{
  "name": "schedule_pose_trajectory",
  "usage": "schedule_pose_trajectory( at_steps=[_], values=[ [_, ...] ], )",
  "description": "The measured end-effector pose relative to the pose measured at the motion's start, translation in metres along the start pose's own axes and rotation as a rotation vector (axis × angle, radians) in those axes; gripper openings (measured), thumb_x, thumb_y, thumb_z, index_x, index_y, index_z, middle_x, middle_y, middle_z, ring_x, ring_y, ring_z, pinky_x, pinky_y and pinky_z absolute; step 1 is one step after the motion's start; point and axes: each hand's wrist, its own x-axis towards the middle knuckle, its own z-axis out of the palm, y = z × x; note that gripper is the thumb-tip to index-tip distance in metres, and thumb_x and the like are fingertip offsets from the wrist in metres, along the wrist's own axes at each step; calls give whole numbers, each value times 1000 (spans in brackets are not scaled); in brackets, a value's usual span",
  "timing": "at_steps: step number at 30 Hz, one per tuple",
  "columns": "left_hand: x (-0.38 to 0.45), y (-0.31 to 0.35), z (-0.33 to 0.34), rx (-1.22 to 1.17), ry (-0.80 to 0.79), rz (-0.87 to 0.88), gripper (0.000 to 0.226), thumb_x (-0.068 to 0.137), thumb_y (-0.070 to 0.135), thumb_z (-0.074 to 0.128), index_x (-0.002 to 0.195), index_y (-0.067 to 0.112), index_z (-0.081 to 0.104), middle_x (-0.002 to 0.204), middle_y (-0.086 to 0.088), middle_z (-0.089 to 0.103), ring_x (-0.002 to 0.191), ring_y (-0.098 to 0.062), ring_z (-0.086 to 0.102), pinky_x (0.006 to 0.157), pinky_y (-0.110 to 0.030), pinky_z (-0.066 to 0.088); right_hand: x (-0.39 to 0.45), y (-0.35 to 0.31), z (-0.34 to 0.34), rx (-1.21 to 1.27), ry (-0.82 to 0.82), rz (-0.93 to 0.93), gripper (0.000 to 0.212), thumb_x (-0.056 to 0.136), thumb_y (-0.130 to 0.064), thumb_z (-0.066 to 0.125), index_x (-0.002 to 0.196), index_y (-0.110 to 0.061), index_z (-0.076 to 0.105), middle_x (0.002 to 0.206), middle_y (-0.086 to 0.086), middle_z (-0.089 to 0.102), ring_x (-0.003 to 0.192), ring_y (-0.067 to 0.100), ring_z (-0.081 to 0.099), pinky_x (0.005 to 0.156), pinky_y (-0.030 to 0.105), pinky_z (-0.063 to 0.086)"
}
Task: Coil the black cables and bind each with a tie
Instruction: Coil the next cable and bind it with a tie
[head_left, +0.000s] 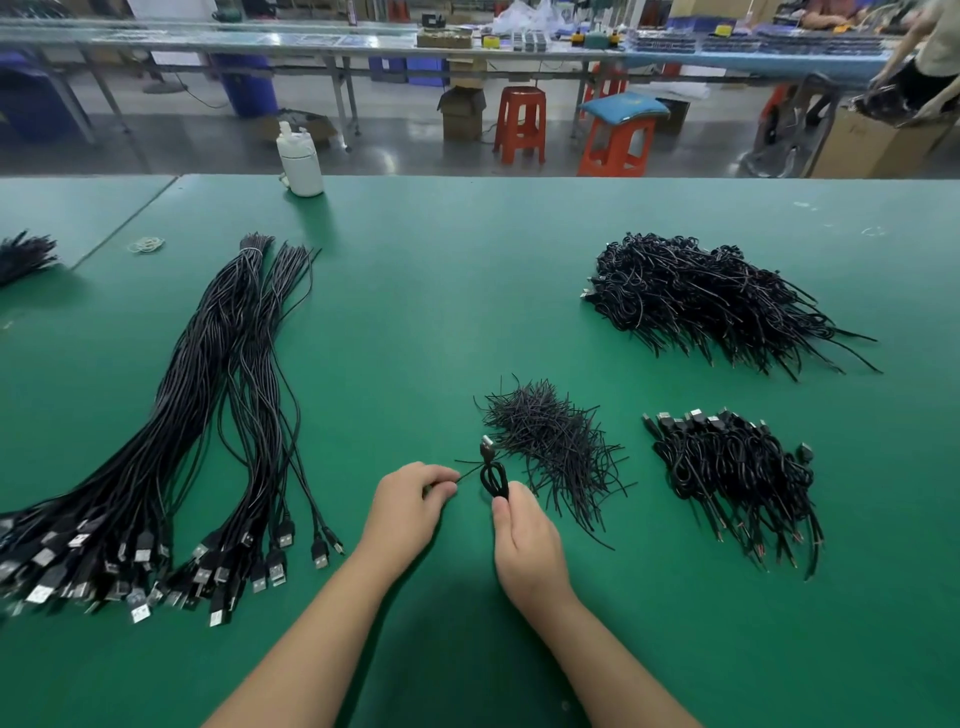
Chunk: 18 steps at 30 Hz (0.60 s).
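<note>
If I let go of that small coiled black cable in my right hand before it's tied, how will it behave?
The small coiled black cable would probably spring open; only the right hand pinches its loops. It looks thin and light. Its metal plug may tip it.

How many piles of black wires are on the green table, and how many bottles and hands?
Piles of black cables or ties: 5 (long uncoiled cables, far-left pile, big coiled pile, small coiled pile, loose ties)
White bottle: 1
Hands: 2 (left hand, right hand)
Total: 8
</note>
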Motion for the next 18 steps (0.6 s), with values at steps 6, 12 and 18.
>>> schedule_pose_trajectory(
  at_steps=[6,12,18],
  values=[
    [-16,21,6,-310,-84,-106,13,90,20,68,80,26,74,48,14,42,48,-4,36,50,-17,30,-1,2,-1,-132,-95,-81,23,103,-37,29,84,-26,36,76,-5,46,70,20,46,64,40,35],
    [-17,25,-1,-321,-99,-78,12,89,20,69,82,28,75,52,16,49,54,-3,41,57,-19,35,1,1,-2,-85,-92,-27,22,102,-40,29,92,-28,44,78,-7,56,77,22,55,66,38,39],
    [-21,29,-3,-153,-150,28,16,89,23,69,81,37,69,72,11,60,62,-2,49,64,-16,40,4,1,-5,42,-102,51,20,103,-34,36,85,-27,41,72,-2,56,72,19,55,67,41,42]
  ],
)
